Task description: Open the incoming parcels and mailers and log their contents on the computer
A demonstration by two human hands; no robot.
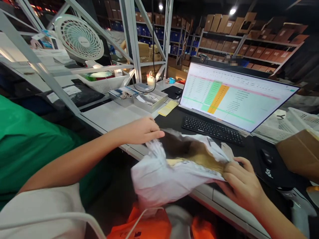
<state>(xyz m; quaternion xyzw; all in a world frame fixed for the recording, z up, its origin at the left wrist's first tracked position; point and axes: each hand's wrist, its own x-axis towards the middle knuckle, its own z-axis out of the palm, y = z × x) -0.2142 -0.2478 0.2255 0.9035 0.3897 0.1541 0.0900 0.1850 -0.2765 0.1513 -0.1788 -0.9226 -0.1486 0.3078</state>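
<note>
A white plastic mailing bag (159, 176) hangs over the front edge of the desk, blurred by motion, its mouth open on a dark and yellowish item (189, 151) inside. My right hand (239, 181) pinches the bag's right edge with curled fingers. My left hand (142, 131) lies at the bag's upper left corner, fingers stretched out flat and pointing right, touching or just above the plastic.
Behind the bag sit a black keyboard (211, 129) and a monitor (234, 96) showing a spreadsheet. A mouse (266, 156) on a black pad lies to the right, a cardboard box (299, 152) beyond it. Yellow sticky notes (168, 108), trays and a fan (78, 38) stand at left.
</note>
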